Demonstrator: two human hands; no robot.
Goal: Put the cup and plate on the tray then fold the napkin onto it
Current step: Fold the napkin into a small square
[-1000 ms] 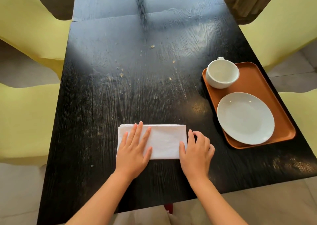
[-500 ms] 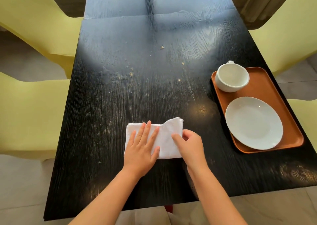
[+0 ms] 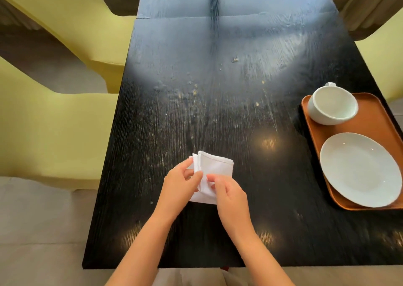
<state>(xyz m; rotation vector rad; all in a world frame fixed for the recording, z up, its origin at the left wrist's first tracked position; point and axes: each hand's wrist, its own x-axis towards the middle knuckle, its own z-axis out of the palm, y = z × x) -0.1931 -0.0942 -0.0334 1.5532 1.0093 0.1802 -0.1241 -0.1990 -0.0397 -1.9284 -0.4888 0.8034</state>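
Chairs [image 3: 54, 122]: 2 pale yellow seats along the left edge of the table, 1 behind the other; more of the same yellow at the far right, beyond the tray.
Table [image 3: 218, 89]: black, wood-grained, long, with a seam across the far part; glare and pale specks over the middle.
Left hand [image 3: 178, 186]: bare, coming up from the near edge, fingers curled, thumb and fingertips pinched on the left side of the napkin.
Napkin [image 3: 214, 165]: white cloth, folded small, several layers showing at its left edge; far part lifted and tilted, near part lying on or close to the table between the 2 hands, cannot tell which. Well apart from the tray, near the middle of the table's near half.
Right hand [image 3: 229, 195]: bare, beside the left hand and nearly touching it, thumb and forefinger closed on the napkin's near right part, other fingers tucked under.
Tray [image 3: 375, 120]: orange-brown, rounded corners, on the table at its right edge, partly cut off by the frame.
Cup [image 3: 332, 105]: white, upright, empty, standing on the far left corner of the tray, handle pointing away.
Plate [image 3: 359, 169]: white, round, empty, flat on the near part of the tray, just beside the cup, not touching it.
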